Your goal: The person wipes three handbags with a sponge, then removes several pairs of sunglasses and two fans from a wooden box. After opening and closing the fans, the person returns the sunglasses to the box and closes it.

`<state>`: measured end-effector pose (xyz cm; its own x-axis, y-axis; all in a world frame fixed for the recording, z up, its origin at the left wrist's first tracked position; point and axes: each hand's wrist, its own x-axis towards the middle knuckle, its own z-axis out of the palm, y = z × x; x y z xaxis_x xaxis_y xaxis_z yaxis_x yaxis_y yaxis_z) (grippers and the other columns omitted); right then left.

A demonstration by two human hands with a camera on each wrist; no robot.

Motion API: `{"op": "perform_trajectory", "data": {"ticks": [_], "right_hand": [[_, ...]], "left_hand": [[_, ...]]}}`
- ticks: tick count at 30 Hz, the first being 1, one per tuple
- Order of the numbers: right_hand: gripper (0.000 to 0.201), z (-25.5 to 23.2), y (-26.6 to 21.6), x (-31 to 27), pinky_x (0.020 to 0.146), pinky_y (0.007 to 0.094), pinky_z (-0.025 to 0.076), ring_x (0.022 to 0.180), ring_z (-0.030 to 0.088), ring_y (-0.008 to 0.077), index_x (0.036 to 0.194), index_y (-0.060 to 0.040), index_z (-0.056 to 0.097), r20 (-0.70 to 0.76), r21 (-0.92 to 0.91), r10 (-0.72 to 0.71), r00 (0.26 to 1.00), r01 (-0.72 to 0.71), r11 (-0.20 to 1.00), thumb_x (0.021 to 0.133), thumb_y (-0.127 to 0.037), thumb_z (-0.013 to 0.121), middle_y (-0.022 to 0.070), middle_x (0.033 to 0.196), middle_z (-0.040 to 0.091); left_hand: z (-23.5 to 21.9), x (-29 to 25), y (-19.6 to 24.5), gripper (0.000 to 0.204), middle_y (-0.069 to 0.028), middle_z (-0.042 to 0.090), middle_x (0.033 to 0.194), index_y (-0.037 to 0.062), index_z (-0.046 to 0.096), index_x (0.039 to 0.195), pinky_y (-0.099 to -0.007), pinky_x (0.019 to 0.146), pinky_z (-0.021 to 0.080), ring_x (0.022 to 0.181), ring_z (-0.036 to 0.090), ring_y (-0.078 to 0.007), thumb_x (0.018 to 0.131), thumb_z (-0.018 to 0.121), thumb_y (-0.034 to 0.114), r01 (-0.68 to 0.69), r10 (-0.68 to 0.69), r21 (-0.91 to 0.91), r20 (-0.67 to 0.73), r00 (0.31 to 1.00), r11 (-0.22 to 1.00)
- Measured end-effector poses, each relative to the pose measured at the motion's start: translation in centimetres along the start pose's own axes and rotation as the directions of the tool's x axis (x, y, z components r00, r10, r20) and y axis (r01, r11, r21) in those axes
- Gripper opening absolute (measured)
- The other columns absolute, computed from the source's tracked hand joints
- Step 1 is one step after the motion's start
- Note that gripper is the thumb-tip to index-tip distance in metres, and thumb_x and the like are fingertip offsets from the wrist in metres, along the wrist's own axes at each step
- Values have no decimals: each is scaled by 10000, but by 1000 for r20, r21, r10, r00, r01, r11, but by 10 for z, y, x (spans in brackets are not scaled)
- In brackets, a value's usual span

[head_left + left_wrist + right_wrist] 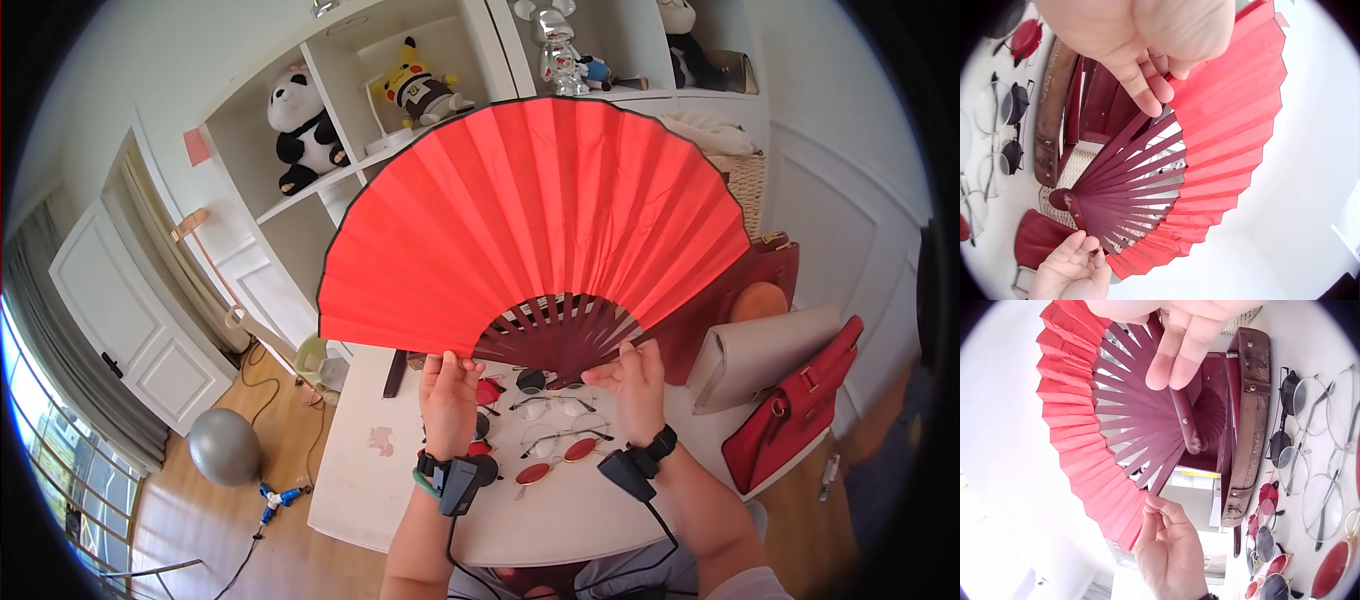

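A red folding fan (530, 200) with a black edge and dark red ribs is spread wide above the table. My left hand (450, 400) pinches its left end at the lower edge, where ribs meet the red leaf; the left wrist view shows this hand (1141, 37) close up. At the other end, my right hand (632, 385) holds the outer rib between thumb and fingers. In the right wrist view, two fingers of the right hand (1179, 337) lie over the ribs (1141, 419) near the pivot.
Several pairs of glasses (555, 407) lie on the white table (380, 500) below the hands. A brown case (1250, 425) stands behind them. Beige (765, 355) and red (800, 415) handbags stand at the right. Shelves with a panda toy (300, 130) rise behind the fan.
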<state>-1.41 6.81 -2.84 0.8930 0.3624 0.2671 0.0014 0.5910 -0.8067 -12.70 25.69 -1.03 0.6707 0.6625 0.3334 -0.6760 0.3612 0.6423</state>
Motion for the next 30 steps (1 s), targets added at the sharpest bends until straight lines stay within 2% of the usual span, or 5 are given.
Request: {"op": "perform_trajectory", "data": {"ticks": [11, 16, 22, 28, 30], "right_hand": [[129, 0, 3, 0, 602, 295, 562, 639, 661, 214, 1053, -29, 375, 68, -68, 27, 997, -22, 997, 989, -138, 351, 126, 919, 585], [82, 4, 1, -10, 509, 249, 503, 585, 646, 182, 1022, -18, 377, 336, -276, 118, 934, -22, 961, 964, -74, 394, 94, 825, 573], [85, 10, 2, -20, 498, 246, 485, 561, 618, 139, 966, 11, 369, 502, -359, 127, 855, 73, 930, 942, -48, 425, 83, 766, 572], [100, 13, 5, -28, 505, 246, 498, 570, 610, 122, 978, 7, 388, 607, -423, 197, 770, 104, 900, 932, -56, 451, 76, 753, 569], [114, 16, -6, -28, 504, 245, 505, 580, 610, 122, 996, 11, 392, 592, -420, 264, 761, 12, 907, 933, -60, 454, 77, 782, 580]], "left_hand": [[-13, 3, -6, 139, -11, 591, 923, 70, 534, 1064, -295, 801, 484, 800, 561, -104, 967, 488, 157, -2, 4, 177, -12, 1000, 984], [-3, -2, -9, 183, -29, 616, 1033, 70, 533, 1081, -295, 788, 484, 896, 588, -115, 987, 449, 201, -72, 54, 373, 59, 997, 925], [4, -10, -12, 284, -69, 610, 1090, 31, 506, 1173, -320, 866, 481, 976, 598, -152, 1006, 401, 235, 100, -164, 313, 188, 968, 945], [18, -22, -16, 345, -53, 614, 1081, 35, 498, 1216, -310, 840, 483, 959, 595, -136, 1017, 356, 278, 124, -227, 405, 219, 949, 906], [19, -23, -15, 360, -58, 614, 1059, 29, 510, 1193, -314, 827, 482, 932, 589, -134, 1018, 348, 298, 128, -233, 397, 228, 945, 909]]}}
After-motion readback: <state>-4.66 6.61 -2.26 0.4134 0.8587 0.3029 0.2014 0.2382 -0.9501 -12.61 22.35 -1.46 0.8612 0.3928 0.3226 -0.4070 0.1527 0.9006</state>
